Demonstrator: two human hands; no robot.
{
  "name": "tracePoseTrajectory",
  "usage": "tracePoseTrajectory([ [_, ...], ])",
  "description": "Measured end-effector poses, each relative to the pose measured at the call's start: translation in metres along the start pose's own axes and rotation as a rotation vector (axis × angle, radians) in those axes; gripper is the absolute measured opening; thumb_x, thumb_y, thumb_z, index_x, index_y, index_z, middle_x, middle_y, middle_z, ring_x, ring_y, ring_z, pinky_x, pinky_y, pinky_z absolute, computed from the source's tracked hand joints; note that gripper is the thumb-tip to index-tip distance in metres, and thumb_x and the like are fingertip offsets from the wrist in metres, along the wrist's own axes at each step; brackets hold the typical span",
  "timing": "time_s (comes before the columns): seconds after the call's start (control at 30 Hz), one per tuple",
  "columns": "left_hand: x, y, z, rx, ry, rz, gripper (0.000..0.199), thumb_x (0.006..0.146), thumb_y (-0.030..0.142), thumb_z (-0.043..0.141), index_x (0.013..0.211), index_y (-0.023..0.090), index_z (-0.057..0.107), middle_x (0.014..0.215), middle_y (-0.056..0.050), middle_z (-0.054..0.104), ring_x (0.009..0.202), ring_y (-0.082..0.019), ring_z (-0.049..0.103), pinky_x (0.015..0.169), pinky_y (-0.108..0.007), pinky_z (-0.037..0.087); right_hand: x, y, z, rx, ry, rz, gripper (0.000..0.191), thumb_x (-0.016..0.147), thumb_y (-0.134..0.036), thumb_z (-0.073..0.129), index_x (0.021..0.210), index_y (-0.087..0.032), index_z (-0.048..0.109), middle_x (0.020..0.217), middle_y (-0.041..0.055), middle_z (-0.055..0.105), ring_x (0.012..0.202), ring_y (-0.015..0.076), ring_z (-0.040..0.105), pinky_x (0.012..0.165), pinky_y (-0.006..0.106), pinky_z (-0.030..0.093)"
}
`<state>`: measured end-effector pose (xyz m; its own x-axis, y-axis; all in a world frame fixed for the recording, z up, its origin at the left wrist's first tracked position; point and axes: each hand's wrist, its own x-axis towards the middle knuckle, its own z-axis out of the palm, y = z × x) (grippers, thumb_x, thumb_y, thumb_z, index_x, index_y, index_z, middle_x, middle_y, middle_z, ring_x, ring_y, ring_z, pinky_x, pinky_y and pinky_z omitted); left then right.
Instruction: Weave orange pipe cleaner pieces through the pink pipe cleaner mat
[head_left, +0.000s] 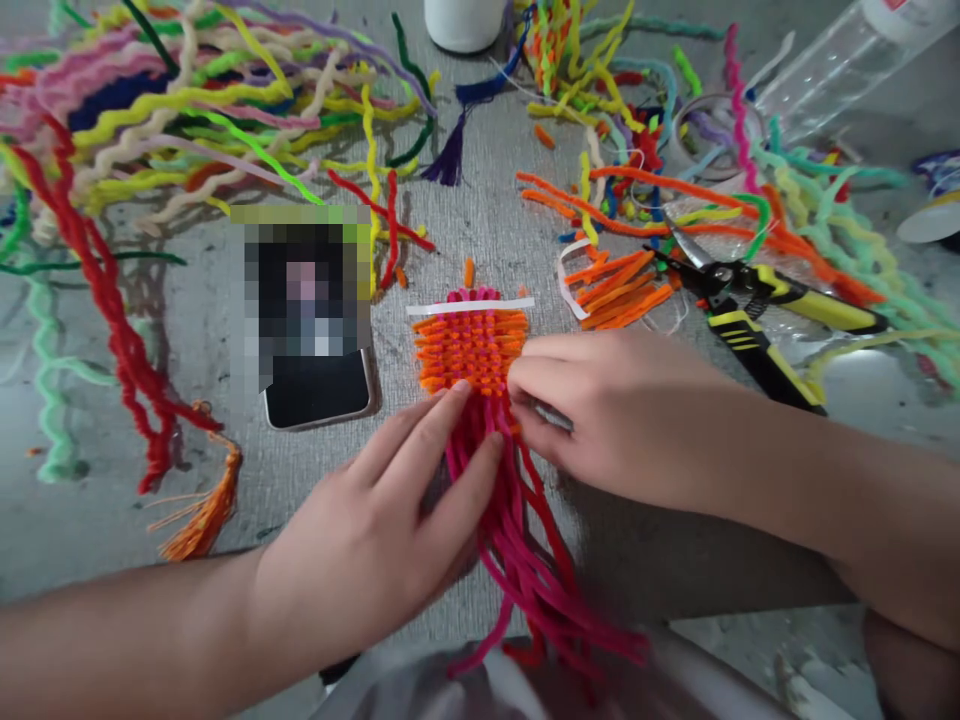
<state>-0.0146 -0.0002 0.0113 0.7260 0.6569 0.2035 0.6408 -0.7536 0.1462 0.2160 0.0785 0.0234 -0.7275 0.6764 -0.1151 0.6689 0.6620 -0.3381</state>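
Note:
An orange and magenta woven piece (472, 345) of fuzzy stems lies mid-table, with a white strip (471, 306) across its top. Long magenta stems (517, 560) hang from its lower edge toward the person's lap. My left hand (382, 510) rests on the left and lower part, fingers apart, fingertips on the lower edge and the magenta stems. At the right edge my right hand (622, 410) has its fingers curled together in a pinch. Whatever sits between those fingertips is hidden.
A phone (319, 390) lies left of the weave. Colored stems (150, 110) heap at the upper left. Cut orange stems (622, 290), yellow-black pliers (757, 310) and a clear bottle (840, 75) are at the right. An orange tassel (206, 510) lies lower left.

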Motion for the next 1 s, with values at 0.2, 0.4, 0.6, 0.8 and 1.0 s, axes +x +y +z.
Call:
tracePoseTrajectory([
  [0.2,0.003,-0.009,-0.02,0.054,-0.091,-0.152,0.023,0.1,0.017,0.049,0.102,0.011,0.07,0.094,-0.014,0.069,0.08,-0.028,0.067,0.064,-0.045,0.065,0.0,-0.004,-0.005,0.051,-0.201,-0.004,0.015,0.097,-0.026,0.059,0.087,-0.017,0.066,0.09,0.005,0.067,0.074,0.016,0.056,0.063,0.032,0.029],
  [0.4,-0.001,-0.015,-0.012,-0.059,-0.149,-0.211,0.024,0.102,0.021,0.047,0.107,0.014,0.07,0.095,-0.01,0.07,0.081,-0.024,0.067,0.068,-0.04,0.063,0.009,-0.009,-0.011,0.047,-0.294,0.033,0.017,0.096,-0.019,0.061,0.08,-0.017,0.068,0.085,0.0053,0.069,0.072,0.0159,0.057,0.063,0.032,0.03],
  [0.6,0.0,-0.02,-0.009,0.015,-0.16,-0.178,0.025,0.099,0.015,0.044,0.099,0.015,0.068,0.089,-0.008,0.068,0.077,-0.022,0.066,0.065,-0.034,0.057,0.01,-0.002,-0.006,0.069,-0.255,-0.046,0.017,0.097,-0.022,0.06,0.081,-0.018,0.065,0.083,0.0038,0.066,0.069,0.0145,0.052,0.061,0.031,0.027],
  [0.8,0.001,-0.02,-0.01,0.072,-0.179,-0.189,0.023,0.096,0.015,0.045,0.093,0.015,0.067,0.081,-0.005,0.064,0.065,-0.02,0.063,0.053,-0.032,0.05,0.01,-0.005,-0.006,0.002,-0.266,0.006,0.02,0.101,-0.022,0.056,0.083,-0.017,0.064,0.083,0.0041,0.066,0.067,0.0144,0.05,0.061,0.032,0.025],
  [1.0,0.001,-0.023,-0.009,0.028,-0.143,-0.198,0.024,0.101,0.022,0.046,0.099,0.016,0.07,0.081,-0.004,0.067,0.062,-0.017,0.06,0.053,-0.028,0.045,0.006,-0.003,-0.003,0.024,-0.204,-0.007,0.019,0.099,-0.022,0.057,0.082,-0.018,0.064,0.083,0.0052,0.067,0.069,0.0155,0.051,0.062,0.034,0.025],
])
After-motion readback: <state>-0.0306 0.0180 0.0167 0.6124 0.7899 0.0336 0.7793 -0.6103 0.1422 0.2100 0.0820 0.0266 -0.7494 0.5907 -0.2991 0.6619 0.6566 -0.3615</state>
